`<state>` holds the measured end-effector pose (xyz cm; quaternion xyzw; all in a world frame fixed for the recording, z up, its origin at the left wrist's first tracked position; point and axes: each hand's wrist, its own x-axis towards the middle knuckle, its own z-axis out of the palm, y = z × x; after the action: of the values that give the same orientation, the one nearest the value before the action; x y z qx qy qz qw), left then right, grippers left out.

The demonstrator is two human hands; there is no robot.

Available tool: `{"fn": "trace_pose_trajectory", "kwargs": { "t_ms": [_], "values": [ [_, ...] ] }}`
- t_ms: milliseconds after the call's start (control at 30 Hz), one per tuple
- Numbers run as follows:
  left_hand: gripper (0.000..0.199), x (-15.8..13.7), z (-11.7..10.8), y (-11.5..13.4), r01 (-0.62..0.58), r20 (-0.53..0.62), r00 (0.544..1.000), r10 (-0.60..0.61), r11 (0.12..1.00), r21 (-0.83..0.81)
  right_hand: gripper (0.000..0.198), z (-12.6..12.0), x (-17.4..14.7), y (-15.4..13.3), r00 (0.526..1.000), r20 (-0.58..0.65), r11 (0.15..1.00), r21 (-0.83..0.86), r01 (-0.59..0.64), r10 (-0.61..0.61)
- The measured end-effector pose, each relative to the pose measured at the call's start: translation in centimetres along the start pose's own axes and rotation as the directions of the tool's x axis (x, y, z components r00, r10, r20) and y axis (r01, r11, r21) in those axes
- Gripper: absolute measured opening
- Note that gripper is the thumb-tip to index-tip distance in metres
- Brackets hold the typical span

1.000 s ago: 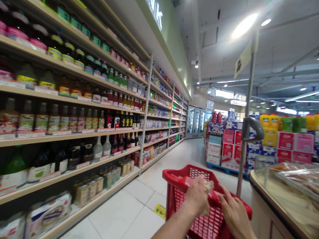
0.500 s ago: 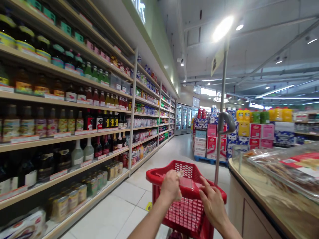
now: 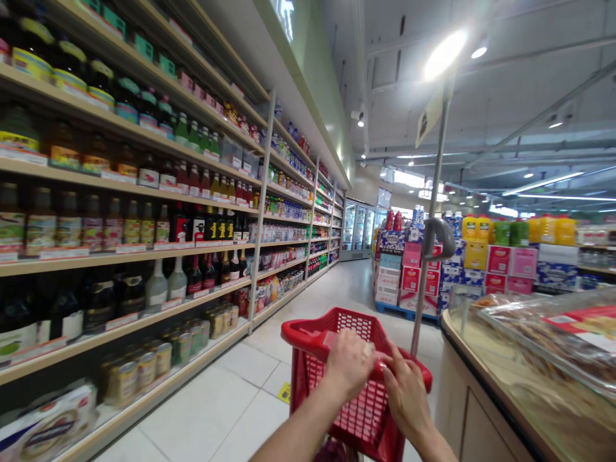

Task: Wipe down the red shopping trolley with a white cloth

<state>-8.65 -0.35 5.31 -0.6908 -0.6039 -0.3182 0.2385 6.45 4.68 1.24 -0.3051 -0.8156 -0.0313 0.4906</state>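
A red plastic shopping cart (image 3: pixel 315 340) with a holed basket stands right in front of me. My left hand (image 3: pixel 350 362) is closed over the middle of its handle, knuckles up. Something pale shows by its fingers, too small to make out. My right hand (image 3: pixel 408 391) rests on the right part of the handle, its fingers stretched out over the bar, close beside the left. A metal pole (image 3: pixel 436 173) with a grey hook (image 3: pixel 437 239) rises at the cart's right side. Below the basket, a dark red thing is partly cut off by the frame.
On the left runs a long shelf unit (image 3: pixel 129 251) of bottles and cans. A counter (image 3: pixel 481 378) with plastic-wrapped food (image 3: pixel 568 327) stands close on the right. Stacked boxes (image 3: pixel 411 279) stand ahead right. Tiled floor (image 3: pixel 231 391) leads to glass-door fridges (image 3: pixel 356 228).
My left hand has moved right and down along the handle, nearer my right hand. The pale crumpled thing at its fingers shows less. The view has turned slightly left.
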Motion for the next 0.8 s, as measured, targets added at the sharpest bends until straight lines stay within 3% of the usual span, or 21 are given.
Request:
{"fn": "trace_pose_trajectory", "kwargs": {
  "t_ms": [67,100,200,267,467,667,800],
  "values": [
    [0.023,0.1,0.7,0.7,-0.117,0.003,0.993,0.117,0.993,-0.022,0.048,-0.2,-0.1,0.3,1.0,0.0,1.0,0.005,0.002,-0.002],
    [0.023,0.2,0.7,0.3,-0.107,0.021,0.994,0.107,0.994,-0.027,0.048,-0.4,-0.1,0.4,1.0,-0.006,1.0,0.005,-0.003,0.003],
    [0.03,0.2,-0.3,-2.3,0.056,0.064,0.996,-0.056,0.998,0.002,0.047,-0.7,-0.2,0.5,1.0,-0.016,1.0,0.002,-0.014,0.014],
    [0.035,0.4,-0.5,-2.7,0.115,0.069,0.991,-0.116,0.993,0.019,0.048,-0.8,-0.1,0.4,1.0,-0.02,1.0,-0.002,-0.006,0.006],
    [0.022,1.3,1.6,2.2,-0.186,0.094,0.977,0.191,0.981,-0.06,0.049,-1.2,0.1,0.0,0.997,-0.038,0.998,-0.023,0.064,-0.065],
    [0.03,0.8,-1.0,-2.7,-0.011,0.104,0.995,0.011,1.0,0.0,0.049,-1.5,-0.4,0.0,0.999,-0.025,1.0,0.002,0.028,-0.028],
    [0.026,1.1,-0.2,0.2,-0.074,0.096,0.992,0.078,0.996,-0.039,0.049,-1.2,-0.6,0.0,0.999,-0.02,1.0,-0.006,0.027,-0.027]
  ]
}}
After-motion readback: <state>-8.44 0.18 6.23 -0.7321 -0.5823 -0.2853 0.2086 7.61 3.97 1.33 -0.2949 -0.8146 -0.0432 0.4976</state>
